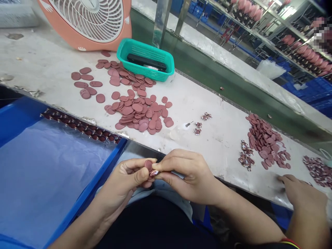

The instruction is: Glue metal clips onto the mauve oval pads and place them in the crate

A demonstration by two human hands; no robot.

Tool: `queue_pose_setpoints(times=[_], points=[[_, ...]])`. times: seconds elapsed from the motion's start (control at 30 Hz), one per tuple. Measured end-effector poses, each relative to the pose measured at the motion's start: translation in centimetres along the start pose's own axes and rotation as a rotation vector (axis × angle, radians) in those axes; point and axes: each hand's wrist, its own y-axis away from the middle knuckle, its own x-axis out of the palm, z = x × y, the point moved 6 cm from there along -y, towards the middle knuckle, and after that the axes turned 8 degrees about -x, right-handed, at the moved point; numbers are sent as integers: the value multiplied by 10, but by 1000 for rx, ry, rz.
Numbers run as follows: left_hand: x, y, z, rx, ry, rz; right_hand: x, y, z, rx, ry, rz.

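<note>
Here's the reddish-brown disc (148, 165), just off the near edge of the white surface (186, 98), pinched in the left hand (127, 178), fingers nearly together. The right hand (193, 174) has its fingertips closed on a small shiny piece (154, 173) right against it! Beyond, loose discs (137, 108) heap up before a green basket (145, 70); far right, a co-worker's hand (301, 190).

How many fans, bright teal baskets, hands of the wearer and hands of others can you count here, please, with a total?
Fan: 1
Basket: 1
Wearer's hands, left hand and right hand: 2
Co-worker's hand: 1
Total: 5
</note>
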Motion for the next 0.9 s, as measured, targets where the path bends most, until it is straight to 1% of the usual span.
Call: queue_pose_setpoints(times=[0.13,0.27,0.37,0.47,0.53,0.67,0.9], points=[[-6,1,2,-42,12,21,3,-5,2,-5,1,46],[-11,1,5,-79,24,44,5,-8,5,-3,47,83],[-16,-2,8,-106,104,44,3,-7,4,17,65,44],[-19,-3,13,-173,218,18,0,-5,1,55,29,-38],[-20,-3,15,-212,278,7,2,-3,-2,94,-11,-60],[-19,-3,16,-237,323,8,7,-3,-7,160,-63,-80],[-16,-3,12,-219,304,28,11,-2,-13,264,-117,-55]])
